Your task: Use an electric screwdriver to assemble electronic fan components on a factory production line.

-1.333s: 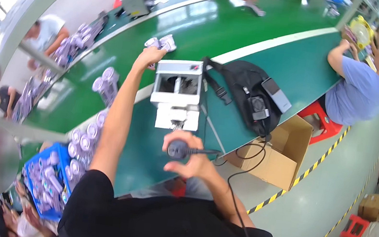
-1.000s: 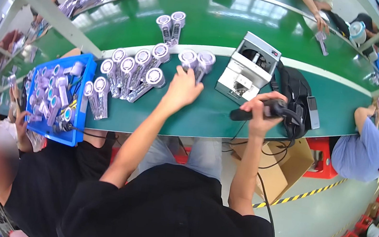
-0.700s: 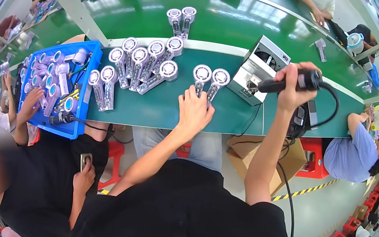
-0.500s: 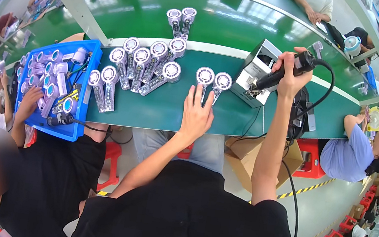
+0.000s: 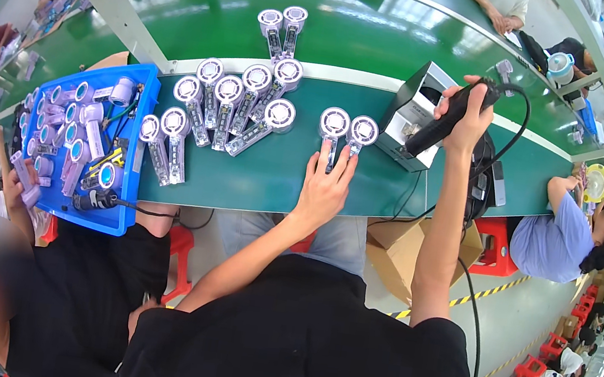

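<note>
Two lilac handheld fans lie side by side on the green work surface, the left fan (image 5: 334, 123) and the right fan (image 5: 363, 130), heads away from me and circuit parts showing in their opened handles. My left hand (image 5: 323, 191) is open, its spread fingers resting at those handles. An electric screwdriver (image 5: 430, 134), black and corded, is gripped in my right hand (image 5: 469, 123). The driver slants down to the left in front of a grey box-shaped machine (image 5: 409, 119); its tip is hard to make out.
Several similar fans (image 5: 228, 93) lie in a cluster to the left, with two more (image 5: 293, 21) beyond the rail. A blue tray (image 5: 138, 158) full of fans stands at the far left beside a co-worker. A cardboard box (image 5: 395, 267) sits below the bench edge.
My left hand has drawn back slightly toward me, so more of the left fan's handle shows. The screwdriver's tip has come away from the machine's front. The co-worker has lifted a fan.
</note>
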`<action>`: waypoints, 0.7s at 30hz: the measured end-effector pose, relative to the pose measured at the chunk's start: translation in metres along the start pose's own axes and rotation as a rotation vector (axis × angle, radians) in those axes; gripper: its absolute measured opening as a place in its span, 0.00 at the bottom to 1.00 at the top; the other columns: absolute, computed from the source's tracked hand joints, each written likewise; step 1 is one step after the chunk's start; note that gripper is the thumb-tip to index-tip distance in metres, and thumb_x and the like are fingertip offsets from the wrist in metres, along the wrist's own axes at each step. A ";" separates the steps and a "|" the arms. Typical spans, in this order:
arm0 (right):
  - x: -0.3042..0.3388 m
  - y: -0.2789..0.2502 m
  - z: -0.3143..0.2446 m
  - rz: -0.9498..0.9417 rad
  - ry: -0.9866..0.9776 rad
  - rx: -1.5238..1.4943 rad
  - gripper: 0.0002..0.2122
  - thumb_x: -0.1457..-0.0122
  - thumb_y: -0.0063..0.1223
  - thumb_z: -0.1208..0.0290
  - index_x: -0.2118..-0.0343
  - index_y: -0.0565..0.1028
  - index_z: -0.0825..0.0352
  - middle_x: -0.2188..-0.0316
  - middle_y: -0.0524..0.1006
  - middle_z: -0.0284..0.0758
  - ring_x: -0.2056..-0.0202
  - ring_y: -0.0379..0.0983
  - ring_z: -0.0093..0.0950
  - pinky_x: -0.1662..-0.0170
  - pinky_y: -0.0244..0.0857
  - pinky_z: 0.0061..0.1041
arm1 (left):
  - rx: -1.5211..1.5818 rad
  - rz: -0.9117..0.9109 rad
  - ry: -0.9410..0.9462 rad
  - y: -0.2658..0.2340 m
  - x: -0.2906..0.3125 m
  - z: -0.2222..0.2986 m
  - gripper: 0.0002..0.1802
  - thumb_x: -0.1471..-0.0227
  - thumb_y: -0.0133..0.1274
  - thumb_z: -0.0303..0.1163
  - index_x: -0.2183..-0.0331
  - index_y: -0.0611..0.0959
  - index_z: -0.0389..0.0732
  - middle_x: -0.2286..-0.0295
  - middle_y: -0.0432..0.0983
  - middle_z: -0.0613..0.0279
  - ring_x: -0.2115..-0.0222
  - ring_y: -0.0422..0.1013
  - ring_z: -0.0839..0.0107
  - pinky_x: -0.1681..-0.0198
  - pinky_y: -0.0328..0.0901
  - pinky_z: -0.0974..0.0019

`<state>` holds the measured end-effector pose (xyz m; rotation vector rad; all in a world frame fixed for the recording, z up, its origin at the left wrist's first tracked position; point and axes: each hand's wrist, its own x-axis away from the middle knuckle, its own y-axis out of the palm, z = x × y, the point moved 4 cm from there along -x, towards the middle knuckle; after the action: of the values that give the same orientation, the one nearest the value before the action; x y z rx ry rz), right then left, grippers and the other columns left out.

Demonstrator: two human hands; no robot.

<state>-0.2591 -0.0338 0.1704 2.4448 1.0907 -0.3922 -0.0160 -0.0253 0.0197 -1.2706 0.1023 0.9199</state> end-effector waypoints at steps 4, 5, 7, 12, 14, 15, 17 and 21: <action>0.032 0.022 0.007 -0.114 -0.179 -0.200 0.21 0.32 0.49 0.53 0.55 0.67 0.71 0.75 0.76 0.43 0.82 0.71 0.27 0.81 0.68 0.27 | -0.032 -0.003 -0.004 0.004 -0.002 0.001 0.30 0.53 0.55 0.26 0.45 0.75 0.35 0.43 0.66 0.50 0.41 0.59 0.38 0.45 0.61 0.39; 0.037 0.029 0.006 -0.138 -0.196 -0.198 0.24 0.35 0.53 0.50 0.56 0.66 0.72 0.75 0.76 0.45 0.82 0.72 0.28 0.79 0.70 0.28 | -0.047 0.002 0.005 0.005 -0.002 0.001 0.30 0.53 0.55 0.26 0.45 0.75 0.35 0.43 0.67 0.50 0.41 0.60 0.38 0.45 0.62 0.40; 0.044 0.040 0.007 -0.153 -0.206 -0.181 0.25 0.36 0.55 0.49 0.56 0.66 0.72 0.75 0.77 0.45 0.81 0.72 0.28 0.79 0.70 0.29 | -0.063 0.002 0.012 0.006 -0.002 0.000 0.30 0.53 0.55 0.26 0.46 0.75 0.35 0.44 0.67 0.50 0.42 0.60 0.38 0.46 0.62 0.40; 0.053 0.052 0.015 -0.156 -0.233 -0.137 0.26 0.40 0.59 0.49 0.58 0.66 0.72 0.74 0.77 0.46 0.81 0.73 0.29 0.78 0.71 0.29 | -0.036 0.013 0.001 0.005 -0.002 0.001 0.31 0.55 0.55 0.24 0.46 0.75 0.36 0.44 0.67 0.50 0.43 0.60 0.37 0.48 0.62 0.43; 0.055 0.055 0.017 -0.156 -0.228 -0.145 0.26 0.41 0.60 0.49 0.59 0.67 0.72 0.74 0.77 0.46 0.81 0.73 0.29 0.78 0.70 0.28 | -0.040 0.012 0.000 0.004 -0.003 0.001 0.31 0.55 0.54 0.24 0.46 0.75 0.36 0.44 0.67 0.50 0.43 0.60 0.37 0.48 0.62 0.43; 0.055 0.056 0.018 -0.159 -0.221 -0.123 0.26 0.41 0.61 0.50 0.59 0.67 0.72 0.75 0.77 0.46 0.81 0.73 0.28 0.78 0.70 0.27 | -0.045 0.014 0.002 0.004 -0.003 0.002 0.30 0.55 0.54 0.24 0.46 0.76 0.36 0.44 0.67 0.51 0.43 0.60 0.37 0.48 0.62 0.43; 0.056 0.058 0.020 -0.158 -0.213 -0.115 0.26 0.42 0.63 0.51 0.59 0.67 0.72 0.75 0.78 0.45 0.82 0.73 0.28 0.77 0.69 0.25 | -0.048 0.007 -0.001 0.002 -0.004 0.002 0.30 0.54 0.54 0.25 0.46 0.75 0.35 0.44 0.67 0.50 0.43 0.60 0.38 0.47 0.63 0.43; 0.060 0.063 0.021 -0.132 -0.192 -0.098 0.27 0.44 0.65 0.50 0.60 0.68 0.72 0.76 0.77 0.45 0.82 0.73 0.28 0.77 0.69 0.25 | -0.052 0.000 -0.004 0.004 -0.004 0.001 0.29 0.53 0.54 0.26 0.46 0.76 0.35 0.45 0.68 0.50 0.43 0.61 0.39 0.47 0.63 0.43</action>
<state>-0.1743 -0.0433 0.1439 2.2060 1.1619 -0.5881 -0.0213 -0.0266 0.0192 -1.3166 0.0764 0.9301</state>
